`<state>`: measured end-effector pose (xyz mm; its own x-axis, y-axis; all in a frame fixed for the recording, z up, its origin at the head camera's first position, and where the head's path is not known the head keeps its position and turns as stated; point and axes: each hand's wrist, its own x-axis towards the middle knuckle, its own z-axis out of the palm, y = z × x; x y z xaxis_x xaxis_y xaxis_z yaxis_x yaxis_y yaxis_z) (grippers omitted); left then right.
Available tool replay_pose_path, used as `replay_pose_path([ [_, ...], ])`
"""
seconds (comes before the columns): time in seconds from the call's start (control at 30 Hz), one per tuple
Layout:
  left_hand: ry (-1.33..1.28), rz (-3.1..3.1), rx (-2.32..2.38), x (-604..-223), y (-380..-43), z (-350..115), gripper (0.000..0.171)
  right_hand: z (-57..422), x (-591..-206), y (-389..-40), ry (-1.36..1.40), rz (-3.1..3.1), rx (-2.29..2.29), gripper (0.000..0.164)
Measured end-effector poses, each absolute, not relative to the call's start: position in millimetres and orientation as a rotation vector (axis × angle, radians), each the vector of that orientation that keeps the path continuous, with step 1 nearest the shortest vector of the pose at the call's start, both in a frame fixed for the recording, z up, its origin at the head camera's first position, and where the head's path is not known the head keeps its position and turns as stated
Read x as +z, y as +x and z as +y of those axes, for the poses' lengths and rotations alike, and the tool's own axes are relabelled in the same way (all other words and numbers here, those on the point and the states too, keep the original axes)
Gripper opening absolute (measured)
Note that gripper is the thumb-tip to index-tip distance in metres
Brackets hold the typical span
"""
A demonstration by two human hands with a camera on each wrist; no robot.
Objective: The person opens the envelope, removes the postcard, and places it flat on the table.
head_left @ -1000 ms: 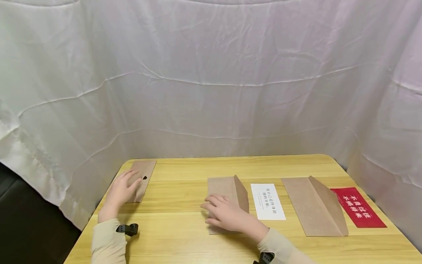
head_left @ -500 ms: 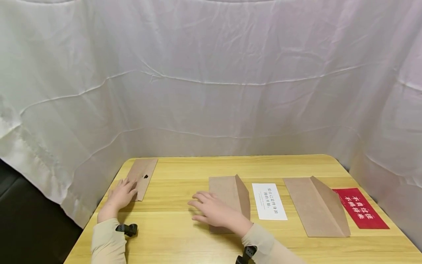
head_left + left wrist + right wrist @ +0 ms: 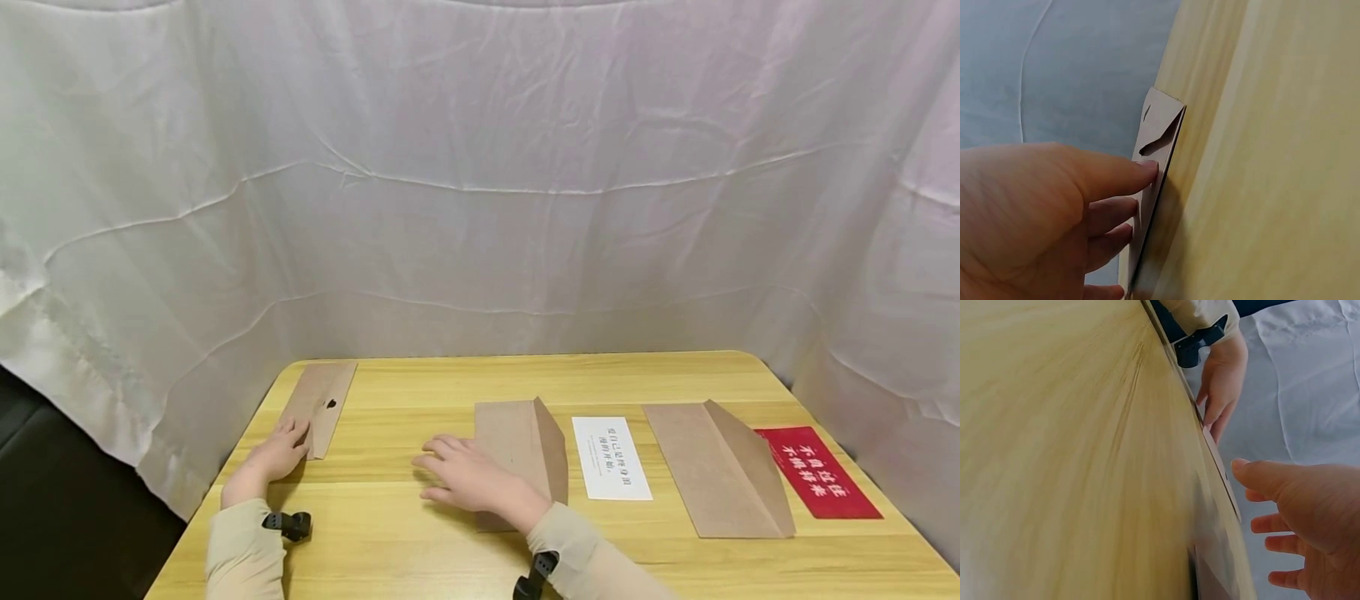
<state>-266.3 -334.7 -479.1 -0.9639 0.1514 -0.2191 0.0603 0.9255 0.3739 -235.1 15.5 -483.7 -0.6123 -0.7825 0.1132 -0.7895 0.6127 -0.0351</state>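
Note:
A kraft paper envelope [image 3: 330,385] with a small dark mark lies at the table's far left. My left hand [image 3: 274,454] rests at its near end, fingertips on the paper. In the left wrist view, the thumb and fingers of that hand [image 3: 1054,200] lie over the envelope [image 3: 1161,111], whose flap end lifts slightly. My right hand [image 3: 467,477] is over the table just left of centre, fingers spread and holding nothing. It partly covers a second brown envelope [image 3: 510,423], whose flap stands open to the right.
Right of the middle envelope lies a white card [image 3: 612,458] with printed characters. Beyond it are a third brown envelope [image 3: 701,475] with its flap open and a red card [image 3: 821,473], slightly overlapped by that flap. A pale curtain [image 3: 480,250] encloses the wooden table [image 3: 390,533].
My right hand has shifted left, off the middle of the second envelope. The left hand has come down and drawn back toward the near end of the left envelope.

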Motion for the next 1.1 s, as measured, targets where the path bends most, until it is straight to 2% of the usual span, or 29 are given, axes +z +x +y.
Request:
replay_pose_path([
  [0.53,0.230,2.854,0.498,-475.1,-248.5,-329.2,0.057,-31.1,-490.1,-239.6,1.399,-2.824,0.079,0.062],
  [1.1,0.244,2.909,0.481,-473.1,-228.4,-321.0,0.058,-85.1,-496.3,-249.3,1.421,-2.888,0.010,0.062],
])
